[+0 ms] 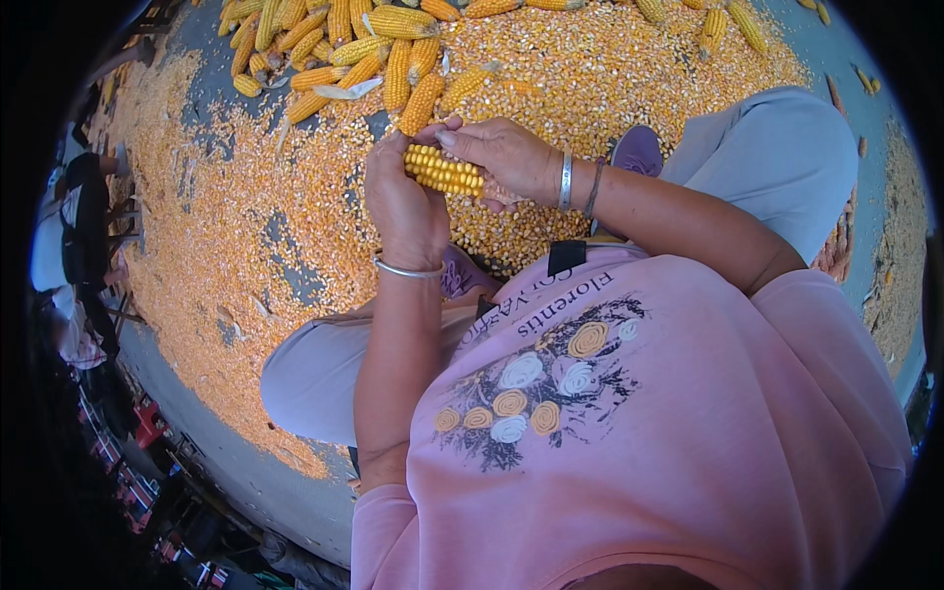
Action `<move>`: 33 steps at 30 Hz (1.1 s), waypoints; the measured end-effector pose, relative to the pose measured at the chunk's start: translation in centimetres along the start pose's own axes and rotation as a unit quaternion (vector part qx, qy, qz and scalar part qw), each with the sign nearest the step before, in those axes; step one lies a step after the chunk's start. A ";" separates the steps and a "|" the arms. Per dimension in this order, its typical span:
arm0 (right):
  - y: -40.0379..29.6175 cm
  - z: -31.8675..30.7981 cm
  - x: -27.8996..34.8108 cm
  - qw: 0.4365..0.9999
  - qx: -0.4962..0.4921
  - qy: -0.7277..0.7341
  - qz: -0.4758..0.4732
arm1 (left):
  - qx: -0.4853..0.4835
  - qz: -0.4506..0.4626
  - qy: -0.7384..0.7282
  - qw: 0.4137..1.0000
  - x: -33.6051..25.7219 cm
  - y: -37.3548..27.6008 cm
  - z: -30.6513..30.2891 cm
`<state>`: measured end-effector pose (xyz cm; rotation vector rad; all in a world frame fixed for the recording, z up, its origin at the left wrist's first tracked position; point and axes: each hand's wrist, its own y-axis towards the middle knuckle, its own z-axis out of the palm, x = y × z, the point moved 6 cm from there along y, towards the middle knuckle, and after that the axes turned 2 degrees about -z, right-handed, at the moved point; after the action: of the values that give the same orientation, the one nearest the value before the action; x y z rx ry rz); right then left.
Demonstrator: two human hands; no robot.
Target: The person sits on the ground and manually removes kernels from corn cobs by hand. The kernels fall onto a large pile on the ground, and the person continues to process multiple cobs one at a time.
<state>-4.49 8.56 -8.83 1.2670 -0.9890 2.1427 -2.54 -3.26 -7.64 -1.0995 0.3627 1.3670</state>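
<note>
A yellow ear of corn lies crosswise between my two hands, its rows of kernels facing up. My left hand wraps around its left end. My right hand grips at the right end, thumb laid over the top. A pinkish, kernel-free piece of cob shows under my right palm; whether it belongs to the same ear I cannot tell. Just beyond my fingers rests another unshelled ear. Loose corn kernels cover the ground below and around both hands.
A heap of unshelled ears lies ahead to the left, with a dry husk on it. Several ears lie ahead right. Stripped cobs sit beyond my right knee. Other people and a red stool are at far left.
</note>
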 end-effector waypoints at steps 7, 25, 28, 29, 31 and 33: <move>-0.3 1.0 1.0 0.999 0.027 0.024 -0.024 | 0.016 0.010 0.002 1.000 0.2 -0.1 0.3; -0.5 -0.5 0.2 0.997 -0.056 0.038 0.035 | 0.040 -0.039 -0.025 0.998 0.8 -0.9 1.7; 0.1 -1.0 -0.5 0.998 -0.049 0.023 0.041 | 0.013 -0.031 0.005 0.999 0.6 -1.1 1.8; 0.0 -1.0 -0.6 0.997 -0.045 0.041 0.038 | 0.001 -0.027 0.014 1.000 0.6 -1.1 1.7; -0.4 -0.6 0.1 0.996 -0.039 0.076 0.031 | -0.013 -0.022 0.045 0.999 0.3 -1.0 1.3; 0.0 -0.4 0.3 1.000 -0.018 0.022 0.005 | -0.023 -0.021 0.066 0.997 0.3 -1.0 1.0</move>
<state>-4.82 8.87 -8.70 1.1963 -1.0122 2.1412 -1.99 -2.17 -6.96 -1.2328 0.4032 1.2744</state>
